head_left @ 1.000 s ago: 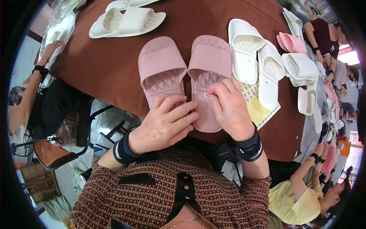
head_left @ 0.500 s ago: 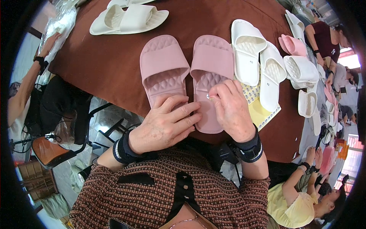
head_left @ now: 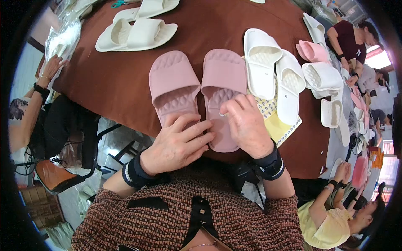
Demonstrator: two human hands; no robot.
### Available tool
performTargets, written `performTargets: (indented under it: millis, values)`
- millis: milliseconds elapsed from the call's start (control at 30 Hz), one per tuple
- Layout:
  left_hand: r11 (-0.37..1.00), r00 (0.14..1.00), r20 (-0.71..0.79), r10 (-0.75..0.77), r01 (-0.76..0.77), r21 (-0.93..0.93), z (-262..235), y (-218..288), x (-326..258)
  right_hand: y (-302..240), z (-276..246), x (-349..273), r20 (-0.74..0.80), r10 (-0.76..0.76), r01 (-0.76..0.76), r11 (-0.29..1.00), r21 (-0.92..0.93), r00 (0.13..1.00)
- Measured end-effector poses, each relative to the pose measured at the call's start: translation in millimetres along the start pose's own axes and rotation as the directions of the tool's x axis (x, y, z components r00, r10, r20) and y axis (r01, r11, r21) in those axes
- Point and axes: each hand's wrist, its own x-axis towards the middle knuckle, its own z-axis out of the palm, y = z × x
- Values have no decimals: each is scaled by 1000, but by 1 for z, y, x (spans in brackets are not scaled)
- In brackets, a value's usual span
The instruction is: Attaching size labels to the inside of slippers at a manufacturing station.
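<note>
Two dusky pink slide slippers lie side by side before me, toes pointing away. My left hand (head_left: 178,140) rests over the heel of the left pink slipper (head_left: 173,79), its fingers apart and reaching to the inner edge of the right pink slipper (head_left: 224,73). Over the insole of that right slipper, my right hand (head_left: 248,123) is closed in a pinch on a small white sticker (head_left: 222,114). Its thumb and fingertips are at the insole; whether the sticker touches it I cannot tell. My left hand hides most of the left slipper's heel.
White slippers (head_left: 263,69) lie to the right, partly over a yellow sticker sheet (head_left: 268,108). Cream slippers (head_left: 140,35) sit at the far left on the brown tablecloth (head_left: 113,79). More slippers and several co-workers line the right side. A chair (head_left: 56,173) stands at left.
The slippers and table sit slightly lower and further left in the picture. My right hand keeps its pinch over the right slipper's insole, and my left hand stays on the heels.
</note>
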Motion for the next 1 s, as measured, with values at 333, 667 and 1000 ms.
performTargets:
  millis: [333,667,1000]
  values:
    - [1000,1000,-16,7,-7,25,4,-4,0,1,2,-3,-41,-6,5,1000,-26,999]
    - [999,1000,-26,15,-14,32,5,-4,0,2,4,-1,-43,-32,30,998,-56,999]
    - [999,999,-35,21,-20,42,7,-5,0,2,5,-2,-39,-32,29,997,-69,999]
